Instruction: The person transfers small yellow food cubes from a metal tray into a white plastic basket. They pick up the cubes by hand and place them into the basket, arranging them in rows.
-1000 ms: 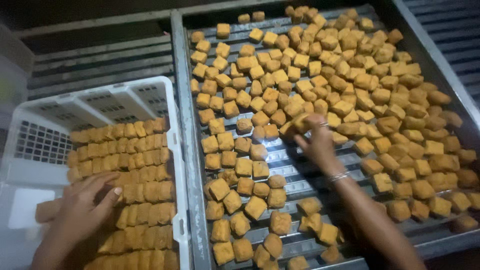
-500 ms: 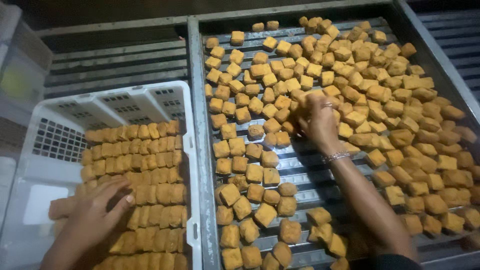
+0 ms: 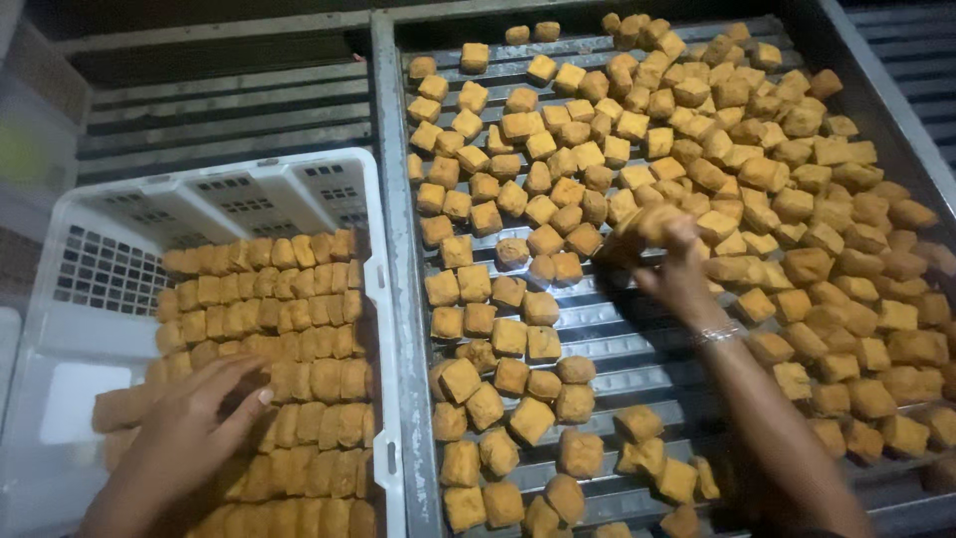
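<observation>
My left hand (image 3: pixel 194 423) lies flat, fingers spread, on rows of fried golden-brown cubes (image 3: pixel 289 329) packed side by side in a white plastic crate (image 3: pixel 110 209). My right hand (image 3: pixel 669 261), a thin bracelet on its wrist, is out over a large metal slatted tray (image 3: pixel 607 334) covered with several loose fried cubes (image 3: pixel 757 169). Its fingers are closed around a couple of cubes (image 3: pixel 652 221) at the tray's middle.
A second slatted metal rack (image 3: pixel 219 100) lies behind the crate at the upper left. A raised metal divider (image 3: pixel 396 249) runs between crate and tray. The tray's right rim (image 3: pixel 881 90) slants along the right edge, with more slats beyond it.
My right hand has gathered cubes from the tray's middle and closed on them. My left hand stays pressed on the packed cubes. The view has shifted slightly.
</observation>
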